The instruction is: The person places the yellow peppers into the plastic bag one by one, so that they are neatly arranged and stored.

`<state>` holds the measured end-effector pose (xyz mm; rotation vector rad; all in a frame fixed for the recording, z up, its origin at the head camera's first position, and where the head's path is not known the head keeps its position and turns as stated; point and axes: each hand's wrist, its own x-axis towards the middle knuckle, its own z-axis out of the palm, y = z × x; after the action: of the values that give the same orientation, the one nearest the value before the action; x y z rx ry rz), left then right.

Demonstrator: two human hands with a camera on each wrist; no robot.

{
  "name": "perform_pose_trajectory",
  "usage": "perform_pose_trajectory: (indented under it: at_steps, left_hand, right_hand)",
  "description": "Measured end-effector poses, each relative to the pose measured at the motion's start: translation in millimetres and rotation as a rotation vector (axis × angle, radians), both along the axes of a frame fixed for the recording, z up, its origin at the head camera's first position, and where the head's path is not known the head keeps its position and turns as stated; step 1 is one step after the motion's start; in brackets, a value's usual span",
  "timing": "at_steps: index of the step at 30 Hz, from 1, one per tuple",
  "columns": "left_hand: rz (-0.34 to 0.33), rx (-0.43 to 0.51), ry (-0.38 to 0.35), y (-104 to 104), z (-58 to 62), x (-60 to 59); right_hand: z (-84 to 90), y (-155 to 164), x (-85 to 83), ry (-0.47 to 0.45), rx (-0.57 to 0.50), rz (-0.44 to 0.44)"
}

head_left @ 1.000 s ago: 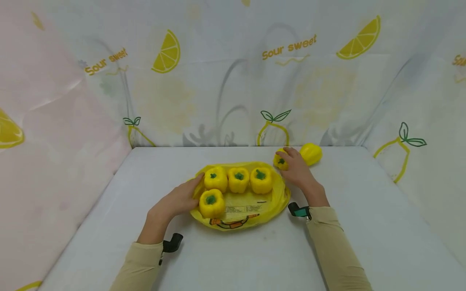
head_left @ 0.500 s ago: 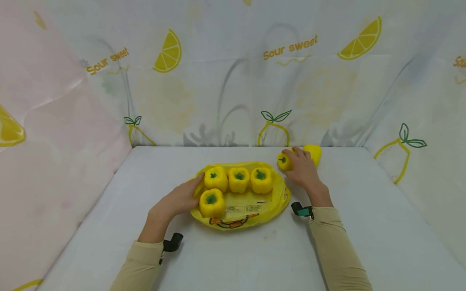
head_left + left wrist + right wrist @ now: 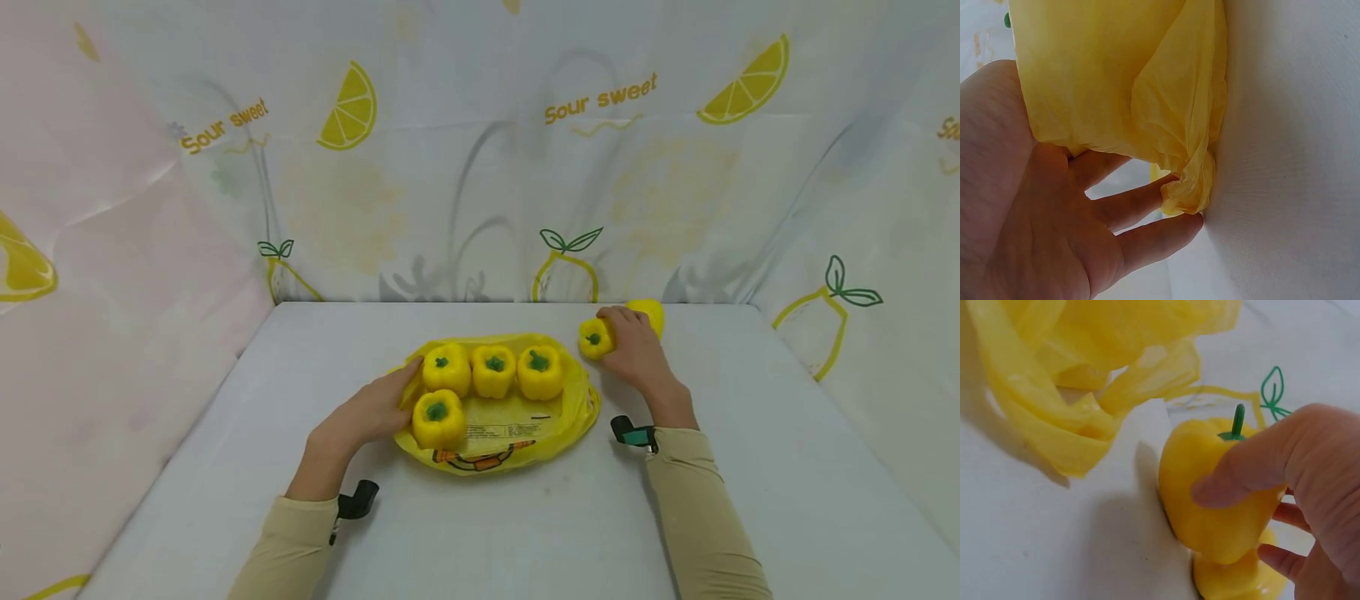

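My right hand [image 3: 636,346] pinches a yellow bell pepper [image 3: 1222,487] with a green stem, right of the bag, thumb on its near side. Just behind that hand sits another yellow bell pepper [image 3: 649,313], partly hidden by it. In the middle of the table lies a yellow plastic bag [image 3: 510,417] with its mouth spread. Several yellow bell peppers stand in it: a back row with a middle pepper [image 3: 493,371], and one front-left pepper [image 3: 438,419]. My left hand [image 3: 375,406] holds the bag's left edge; in the left wrist view the bag hides its thumb.
The white table [image 3: 480,533] reaches back to a hanging cloth [image 3: 442,167] printed with lemons. More cloth rises at the left and right sides. Each wrist wears a small dark camera, such as the left one [image 3: 358,500].
My right hand and its bell pepper have shifted a little right and nearer to me, away from the bag. The left hand and the peppers in the bag stay in place.
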<state>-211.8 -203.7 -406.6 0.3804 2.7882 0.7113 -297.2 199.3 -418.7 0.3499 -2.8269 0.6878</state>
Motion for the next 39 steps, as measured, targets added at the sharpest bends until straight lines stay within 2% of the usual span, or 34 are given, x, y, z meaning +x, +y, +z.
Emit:
perform_pose_trajectory:
  at_steps: [4,9,16,27,32,39]
  left_hand:
    - [0.000,-0.002,0.002,0,-0.4,-0.6]
    - [-0.005,-0.006,0.009,1,0.1,-1.2]
    - [-0.005,-0.011,0.003,0,1.4,-0.7]
    - [-0.010,-0.012,0.004,0,0.9,-0.4]
    - [-0.006,-0.011,0.005,0,0.9,-0.3]
    - [-0.006,-0.006,0.007,-1,-1.2,-0.8]
  right_hand:
    - [2.3,6,-0.2,-0.054,-0.089,0.006]
    - [19.9,6,6.8,-0.098,-0.232,0.016]
    - [46.2,-5,18.7,-0.138,-0.332,0.120]
    - [76.9,-32,44.6,-0.245,-0.296,0.284]
    - [81.6,-49,56.4,-0.256,-0.210,0.388]
    - [82.8,-74,69.1,-0.366,-0.119,0.428]
